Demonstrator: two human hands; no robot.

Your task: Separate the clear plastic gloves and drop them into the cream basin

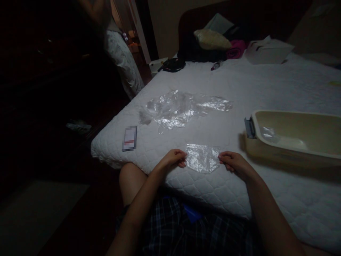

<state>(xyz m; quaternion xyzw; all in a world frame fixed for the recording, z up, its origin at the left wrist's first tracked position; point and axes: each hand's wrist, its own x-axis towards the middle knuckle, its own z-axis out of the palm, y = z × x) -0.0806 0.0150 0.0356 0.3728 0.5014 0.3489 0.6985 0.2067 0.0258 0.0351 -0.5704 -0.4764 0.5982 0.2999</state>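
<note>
A small clear plastic bag (201, 158) lies flat on the white quilted mattress (213, 192) near its front edge. My left hand (173, 159) pinches the bag's left edge with curled fingers. My right hand (232, 162) pinches its right edge the same way. Both forearms reach in from below, over my plaid shorts. Farther back lies a heap of crumpled clear plastic bags (183, 108).
A beige plastic tub (293, 137) with a grey handle stands at the right, a bit of plastic inside. A small card (129, 138) lies at the left corner. Pillows, a pink item, a white paper bag (269, 49) and dark clutter sit at the far end. Dark floor left.
</note>
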